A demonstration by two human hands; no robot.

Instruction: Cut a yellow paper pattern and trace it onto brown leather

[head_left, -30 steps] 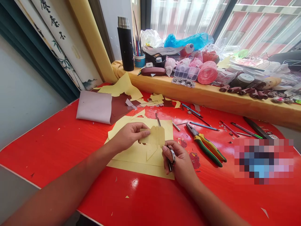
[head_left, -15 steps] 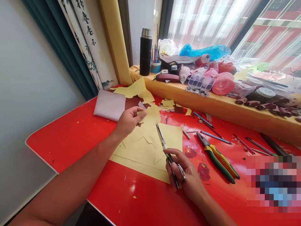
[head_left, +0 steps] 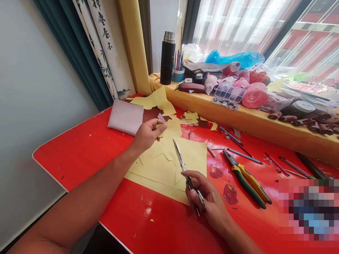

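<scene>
Scissors point(head_left: 180, 158) sit in my right hand point(head_left: 209, 203), fingers curled round the handles, over the yellow paper sheet point(head_left: 159, 169) on the red surface point(head_left: 79, 165); jagged cuts show, much sheet stays uncut, and my left hand point(head_left: 145, 135) pinches a cut yellow piece point(head_left: 171, 128)

Passage to the right of the right hand point(head_left: 209, 201) is obstructed by pliers point(head_left: 246, 188), and the way beyond the left hand point(head_left: 147, 135) is barred by a folded pale sheet point(head_left: 124, 117); between the hands, movement is allowed above the yellow paper point(head_left: 193, 158) on the red table point(head_left: 148, 225).
</scene>
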